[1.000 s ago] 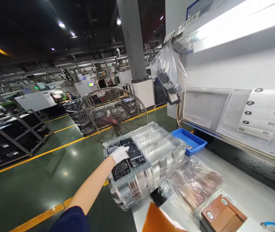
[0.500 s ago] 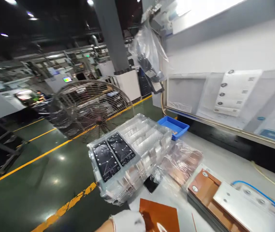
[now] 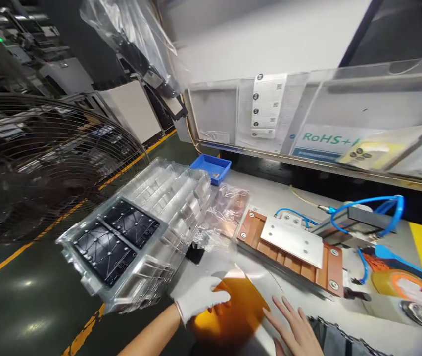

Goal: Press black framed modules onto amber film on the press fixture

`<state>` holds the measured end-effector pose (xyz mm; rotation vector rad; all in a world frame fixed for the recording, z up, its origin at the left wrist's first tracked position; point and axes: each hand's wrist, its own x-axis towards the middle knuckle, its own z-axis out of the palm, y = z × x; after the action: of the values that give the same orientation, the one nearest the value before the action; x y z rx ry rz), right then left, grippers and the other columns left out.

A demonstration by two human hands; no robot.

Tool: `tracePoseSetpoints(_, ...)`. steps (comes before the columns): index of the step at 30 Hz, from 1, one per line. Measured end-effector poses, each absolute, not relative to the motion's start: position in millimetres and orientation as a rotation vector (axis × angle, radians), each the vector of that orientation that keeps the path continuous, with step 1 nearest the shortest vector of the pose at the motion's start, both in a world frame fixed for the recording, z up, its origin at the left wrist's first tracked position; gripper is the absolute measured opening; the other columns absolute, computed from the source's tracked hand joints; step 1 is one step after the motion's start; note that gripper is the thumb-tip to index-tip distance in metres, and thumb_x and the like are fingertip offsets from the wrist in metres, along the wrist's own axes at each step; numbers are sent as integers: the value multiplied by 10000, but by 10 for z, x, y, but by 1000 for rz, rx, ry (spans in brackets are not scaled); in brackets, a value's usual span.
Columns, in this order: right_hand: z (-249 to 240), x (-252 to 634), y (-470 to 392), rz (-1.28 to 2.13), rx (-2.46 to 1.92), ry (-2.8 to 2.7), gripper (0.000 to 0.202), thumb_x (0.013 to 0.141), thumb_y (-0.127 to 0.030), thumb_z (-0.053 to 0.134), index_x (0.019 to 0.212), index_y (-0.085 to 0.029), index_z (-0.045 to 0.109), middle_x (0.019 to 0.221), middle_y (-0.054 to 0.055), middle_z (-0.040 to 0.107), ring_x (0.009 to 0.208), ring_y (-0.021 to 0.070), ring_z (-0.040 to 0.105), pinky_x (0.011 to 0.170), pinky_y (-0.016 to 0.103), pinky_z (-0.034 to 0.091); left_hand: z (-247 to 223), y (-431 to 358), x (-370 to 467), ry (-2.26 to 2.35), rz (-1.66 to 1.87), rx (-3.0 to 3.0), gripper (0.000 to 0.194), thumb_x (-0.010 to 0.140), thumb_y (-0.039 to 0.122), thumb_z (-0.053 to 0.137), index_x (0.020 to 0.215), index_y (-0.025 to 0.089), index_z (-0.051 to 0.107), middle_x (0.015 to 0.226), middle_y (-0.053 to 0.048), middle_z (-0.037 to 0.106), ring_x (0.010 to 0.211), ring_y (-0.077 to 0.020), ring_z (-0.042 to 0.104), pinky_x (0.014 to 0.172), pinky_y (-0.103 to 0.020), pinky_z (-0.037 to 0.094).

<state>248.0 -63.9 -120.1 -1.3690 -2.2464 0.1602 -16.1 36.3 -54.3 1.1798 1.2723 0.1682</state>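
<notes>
Film (image 3: pixel 246 299) w/in L grip (image 3: pixel 199 299)

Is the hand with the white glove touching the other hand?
Apart. The head view shows a plain gap between the gloved left hand and the bare right hand, with the orange sheet visible in it.

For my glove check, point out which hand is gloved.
The left hand, holding the orange sheet: it wears a white glove, while the right hand is bare.

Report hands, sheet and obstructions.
White-gloved left hand grips thin amber sheet. Bare right hand open, beside its right edge. Nothing visibly blocking.
</notes>
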Motion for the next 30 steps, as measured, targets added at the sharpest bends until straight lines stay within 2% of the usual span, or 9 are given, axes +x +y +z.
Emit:
tracePoseSetpoints(3,-837,2326,-549,334,-1523,-2017,389,897,-298,584,1281,-252,620,1258,115,683,1134,270,663,915,374,580,-404,251,133,1295,266,1242,243,779,296,558,930,178,708,865,-53,745,718,-189,668,647,-283,499)
tracePoseSetpoints(6,-548,2094,-442,367,-1596,-1817,366,889,-377,622,1231,-246,648,1200,103,710,1077,255,691,873,335,600,-324,148,349,1261,329,1435,207,820,303,543,864,207,721,903,-58,744,838,-206,658,773,-299,485)
tracePoseSetpoints(11,-400,1976,-416,526,-1542,-1703,220,905,-330,597,1078,-246,702,1099,59,763,985,222,729,870,281,590,-320,100,487,1185,288,1792,272,888,313,469,853,237,727,879,-84,742,797,-221,661,752,-315,473)
tracePoseSetpoints(15,-371,1912,-466,860,-1549,-1304,215,912,-415,560,939,-253,699,884,32,792,758,170,736,714,207,578,-253,89,524,1178,182,1810,282,897,362,471,872,246,727,881,-85,741,793,-232,666,716,-326,463)
tracePoseSetpoints(19,-330,1864,-457,1192,-1430,-905,296,854,-515,618,880,-225,674,760,51,779,729,193,723,747,261,563,-130,80,535,1215,168,1771,296,876,413,498,798,231,718,798,-76,717,734,-225,640,669,-327,440)
tracePoseSetpoints(24,-343,1917,-432,1454,-1313,-588,404,742,-604,703,773,-209,628,839,93,780,862,284,741,768,360,561,-15,83,528,1187,190,1575,253,829,464,592,892,272,743,799,-14,711,746,-182,630,670,-268,436)
tracePoseSetpoints(26,-363,1947,-420,1438,-1307,-542,394,733,-582,725,703,-199,640,865,94,778,891,283,733,797,353,563,-12,77,526,1205,160,1567,216,795,436,627,865,262,734,810,-11,706,752,-182,616,670,-273,421)
tracePoseSetpoints(28,-389,1998,-404,1357,-1310,-445,355,717,-545,758,726,-201,675,874,79,777,911,267,726,812,326,576,-29,70,518,1246,157,1601,208,776,430,636,755,229,685,758,-10,668,715,-176,580,650,-284,395)
tracePoseSetpoints(30,-422,2099,-395,1276,-1300,-314,320,712,-516,774,776,-213,693,883,59,775,901,248,729,787,303,599,-55,76,490,1274,191,1605,298,781,465,626,636,210,580,658,8,584,642,-153,516,610,-285,362)
